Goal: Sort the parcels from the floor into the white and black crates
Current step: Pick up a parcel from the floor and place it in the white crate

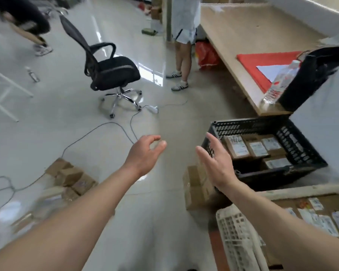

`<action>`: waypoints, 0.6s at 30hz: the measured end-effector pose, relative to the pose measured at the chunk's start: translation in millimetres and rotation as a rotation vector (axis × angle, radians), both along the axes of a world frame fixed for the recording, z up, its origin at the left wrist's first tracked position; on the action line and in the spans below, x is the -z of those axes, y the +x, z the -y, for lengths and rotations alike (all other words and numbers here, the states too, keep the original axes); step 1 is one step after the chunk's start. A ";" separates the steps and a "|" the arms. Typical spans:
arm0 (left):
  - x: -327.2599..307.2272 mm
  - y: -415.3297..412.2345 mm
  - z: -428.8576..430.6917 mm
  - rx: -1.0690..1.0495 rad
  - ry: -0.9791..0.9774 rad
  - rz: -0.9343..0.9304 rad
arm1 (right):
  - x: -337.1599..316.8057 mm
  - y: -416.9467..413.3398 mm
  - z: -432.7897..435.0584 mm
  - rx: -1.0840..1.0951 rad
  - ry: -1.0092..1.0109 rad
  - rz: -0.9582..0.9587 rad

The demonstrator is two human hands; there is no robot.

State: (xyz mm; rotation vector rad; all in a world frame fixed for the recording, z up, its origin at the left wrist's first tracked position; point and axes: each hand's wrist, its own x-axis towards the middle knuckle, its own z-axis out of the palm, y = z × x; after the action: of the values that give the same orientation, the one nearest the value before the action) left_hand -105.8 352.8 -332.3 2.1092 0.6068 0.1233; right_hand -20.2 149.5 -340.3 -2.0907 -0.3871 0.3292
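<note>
Both forearms are reaching out low over the glossy floor (86,114), bare and carrying nothing. I am holding my left hand (145,151) loosely open, fingers curled toward the thumb around empty air. I am keeping my right hand (215,163) open and flat, fingers straight, its edge turned down just in front of the black crate (305,149).

Labelled brown parcels (254,147) are lying inside that crate, beyond my right fingertips. Beneath my right wrist a brown box (194,190) is sitting on the floor, close against the crate's near corner. Below my right forearm the white crate (239,237) is showing its lattice wall, with flat labelled parcels inside it.

Off to my left, well apart from my left hand, loose parcels (70,180) are lying heaped on the floor; the blur is smearing them, so I cannot count them. A grey cable (98,128) is trailing past them.
</note>
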 end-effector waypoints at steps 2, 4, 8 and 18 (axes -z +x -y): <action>3.0 -37.7 -41.1 -0.094 -0.006 -0.008 | 2.2 -19.7 -45.9 -0.085 -0.014 -0.011; 5.1 -78.9 -80.1 -0.181 -0.015 -0.010 | 2.9 -45.3 -92.1 -0.163 -0.013 -0.025; 10.5 -163.4 -152.4 -0.362 -0.013 -0.007 | 4.9 -99.4 -181.1 -0.305 -0.003 -0.039; 21.2 -343.3 -251.5 -0.705 -0.007 -0.018 | 21.0 -222.2 -340.0 -0.647 0.022 -0.044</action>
State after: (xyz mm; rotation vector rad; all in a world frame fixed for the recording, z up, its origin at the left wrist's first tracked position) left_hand -449.2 604.4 -353.5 1.8034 1.3347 0.4918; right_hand -242.4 489.5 -361.3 -1.8855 -1.0353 0.7403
